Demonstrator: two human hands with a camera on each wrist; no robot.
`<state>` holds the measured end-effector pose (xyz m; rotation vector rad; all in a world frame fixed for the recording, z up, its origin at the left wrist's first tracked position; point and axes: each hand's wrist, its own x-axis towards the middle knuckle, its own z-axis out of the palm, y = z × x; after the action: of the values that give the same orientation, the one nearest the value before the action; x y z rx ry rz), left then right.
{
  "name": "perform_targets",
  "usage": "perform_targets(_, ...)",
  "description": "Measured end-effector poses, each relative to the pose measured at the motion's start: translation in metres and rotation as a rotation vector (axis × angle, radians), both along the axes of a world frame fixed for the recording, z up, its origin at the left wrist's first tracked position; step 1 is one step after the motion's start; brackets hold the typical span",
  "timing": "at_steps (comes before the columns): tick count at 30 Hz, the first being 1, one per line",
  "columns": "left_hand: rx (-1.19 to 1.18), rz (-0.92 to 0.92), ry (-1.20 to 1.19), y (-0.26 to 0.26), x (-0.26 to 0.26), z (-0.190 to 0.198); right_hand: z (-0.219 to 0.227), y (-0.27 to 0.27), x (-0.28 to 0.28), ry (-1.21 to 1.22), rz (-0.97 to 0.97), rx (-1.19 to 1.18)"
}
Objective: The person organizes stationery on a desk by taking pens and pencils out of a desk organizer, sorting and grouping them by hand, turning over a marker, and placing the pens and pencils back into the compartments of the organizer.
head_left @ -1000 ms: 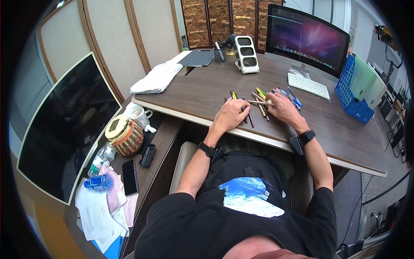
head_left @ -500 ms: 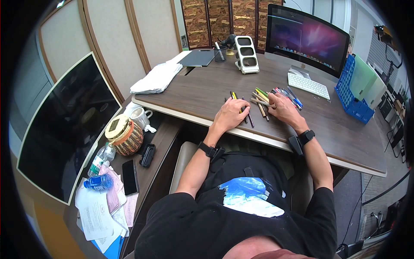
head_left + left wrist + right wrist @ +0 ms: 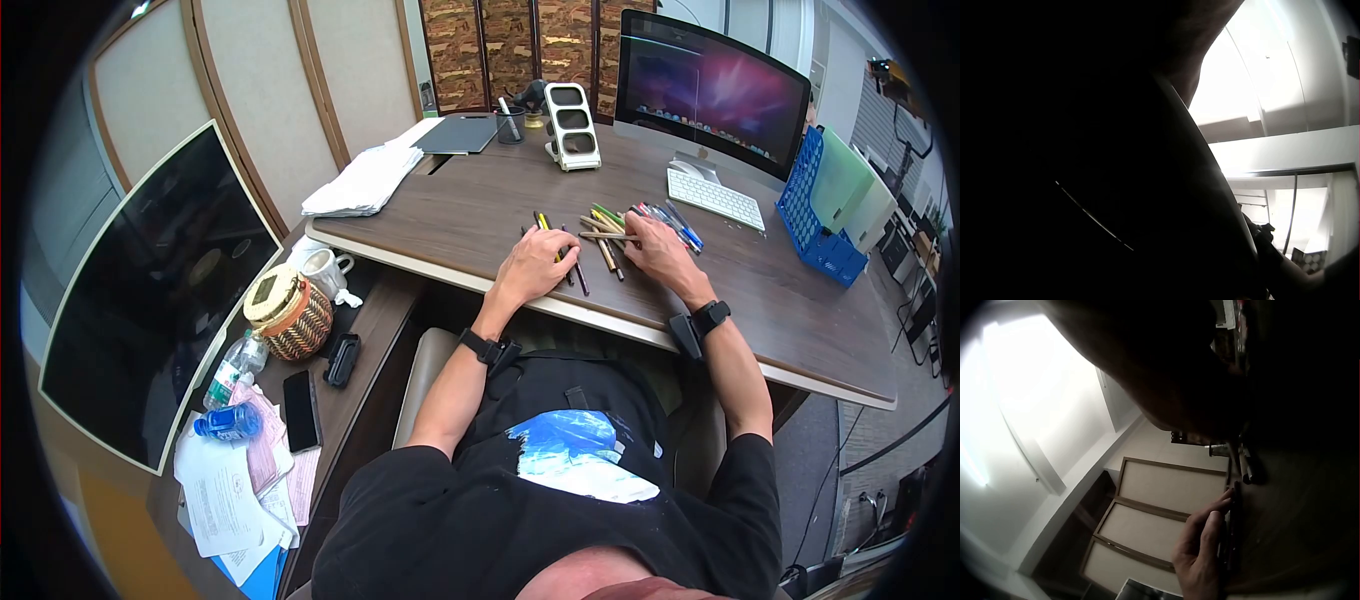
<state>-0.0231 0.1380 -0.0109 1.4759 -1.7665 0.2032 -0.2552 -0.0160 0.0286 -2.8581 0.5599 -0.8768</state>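
Observation:
My left hand (image 3: 533,265) rests on a small group of pencils (image 3: 543,220), yellow and dark ones, near the desk's front edge; its fingers lie over them, fairly straight. A dark pencil (image 3: 582,279) sticks out beside its thumb. Between thumb and fingers my right hand (image 3: 662,255) pinches a light wooden pencil (image 3: 608,236), which points left over other wooden pencils (image 3: 606,258). Just beyond that hand lie several coloured pens (image 3: 688,234). In the right wrist view the left hand (image 3: 1200,556) shows beside its pencils. The left wrist view is mostly dark.
A monitor (image 3: 712,90), a white keyboard (image 3: 715,197) and a blue file basket (image 3: 825,250) stand at the right. Farther back are a pen cup (image 3: 510,128) and a white three-slot holder (image 3: 573,127). Papers (image 3: 365,182) lie at left, above a side desk with a woven basket (image 3: 295,325).
The pencil in my right hand has shifted slightly to the right and turned a little, as the fingers moved around it. My left hand has stayed in place on its pencils.

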Motion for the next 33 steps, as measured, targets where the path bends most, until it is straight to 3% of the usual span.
perform_targets(15,-0.011,0.005,0.009,-0.002,0.0,-0.004,0.008,0.008,0.0,-0.024,-0.043,0.007)
perform_targets(18,-0.01,0.003,0.01,-0.002,0.001,-0.001,0.005,0.001,0.002,-0.119,-0.015,-0.014)
perform_targets(20,0.002,0.002,0.012,0.001,-0.001,0.002,0.009,0.006,0.003,-0.06,-0.076,0.066)
perform_targets(23,0.016,0.03,0.125,0.004,0.0,0.009,0.012,0.011,0.003,0.02,-0.113,0.033)
perform_targets(25,-0.16,0.032,0.172,-0.002,0.006,0.005,0.016,0.014,0.002,0.07,-0.132,0.072)
perform_targets(27,-0.192,0.035,0.223,-0.006,0.011,0.005,0.015,0.012,0.001,0.124,-0.152,0.117)
perform_targets(29,-0.204,0.115,0.351,-0.004,0.014,0.004,0.003,0.008,0.0,0.033,-0.037,0.014)
perform_targets(33,-0.204,0.162,0.444,-0.008,0.018,0.0,0.005,0.011,0.0,0.152,0.005,0.075)
